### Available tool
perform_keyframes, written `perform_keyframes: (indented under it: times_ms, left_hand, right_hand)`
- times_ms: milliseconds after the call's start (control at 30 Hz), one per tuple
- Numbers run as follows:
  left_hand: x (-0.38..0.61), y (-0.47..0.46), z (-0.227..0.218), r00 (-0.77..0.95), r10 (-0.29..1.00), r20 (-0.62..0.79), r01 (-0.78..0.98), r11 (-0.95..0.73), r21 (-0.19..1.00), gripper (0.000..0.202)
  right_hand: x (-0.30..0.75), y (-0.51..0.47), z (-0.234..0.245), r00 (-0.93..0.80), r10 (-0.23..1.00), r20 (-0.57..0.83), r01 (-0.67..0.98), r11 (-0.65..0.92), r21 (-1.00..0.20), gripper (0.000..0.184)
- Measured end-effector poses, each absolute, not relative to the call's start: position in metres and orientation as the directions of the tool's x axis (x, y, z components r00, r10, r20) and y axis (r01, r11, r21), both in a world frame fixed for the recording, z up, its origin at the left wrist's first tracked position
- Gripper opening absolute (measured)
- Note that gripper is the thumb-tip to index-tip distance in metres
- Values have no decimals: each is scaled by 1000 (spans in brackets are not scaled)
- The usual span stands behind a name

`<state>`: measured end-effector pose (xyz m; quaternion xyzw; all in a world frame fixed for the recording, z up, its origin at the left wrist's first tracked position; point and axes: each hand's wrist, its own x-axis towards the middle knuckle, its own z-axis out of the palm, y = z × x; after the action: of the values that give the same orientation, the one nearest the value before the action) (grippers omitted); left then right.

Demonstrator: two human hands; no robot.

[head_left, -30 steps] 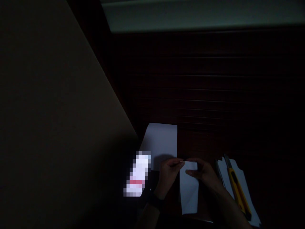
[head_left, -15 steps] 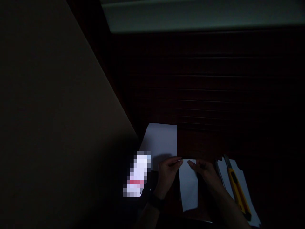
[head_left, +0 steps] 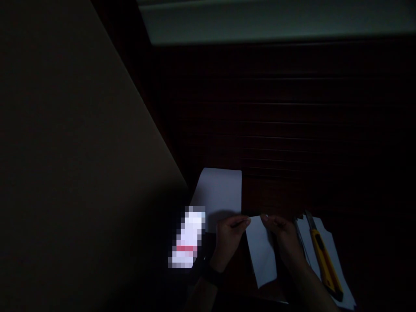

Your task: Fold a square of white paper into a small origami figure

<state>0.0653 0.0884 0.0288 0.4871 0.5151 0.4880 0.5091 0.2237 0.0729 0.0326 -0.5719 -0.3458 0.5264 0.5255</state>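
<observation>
A small white sheet of paper [head_left: 262,251] hangs between my two hands over the dark table. My left hand [head_left: 229,236], with a dark band at the wrist, pinches its upper left corner between thumb and fingers. At the upper right corner, my right hand [head_left: 284,234] grips the same sheet, thumb in front and fingers behind. Just beyond my left hand lies a larger white sheet [head_left: 222,188]. To the right of my right forearm, a yellow box cutter [head_left: 325,262] with its blade out rests on a stack of white paper [head_left: 338,268].
A lit phone-like screen [head_left: 187,238], blurred out, stands left of my left wrist. A pale wall [head_left: 81,151] rises on the left. Dark slatted wood [head_left: 276,112] runs behind the table, under a light ledge [head_left: 276,24]. The scene is very dim.
The small sheet has tilted, its lower end swinging to the right. My right hand has turned slightly and its thumb has shifted a little right along the top edge. My left hand barely moved.
</observation>
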Motion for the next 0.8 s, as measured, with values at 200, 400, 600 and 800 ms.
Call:
perform_keyframes:
  times_ms: [200,400,600,800]
  left_hand:
    - [64,88,29,7,1000,-23,55,23,998,20]
    - [64,87,27,35,998,-48,50,46,998,20]
    - [62,89,29,-1,999,-55,34,55,998,22]
    - [59,89,32,4,999,-51,24,51,998,23]
  right_hand:
    - [224,73,32,271,936,-227,-162,-188,-969,16]
    - [227,72,28,298,924,-241,-227,-177,-958,11]
    - [226,73,29,203,937,-285,-208,-244,-947,18]
    - [226,72,25,229,941,-249,-149,-219,-964,19]
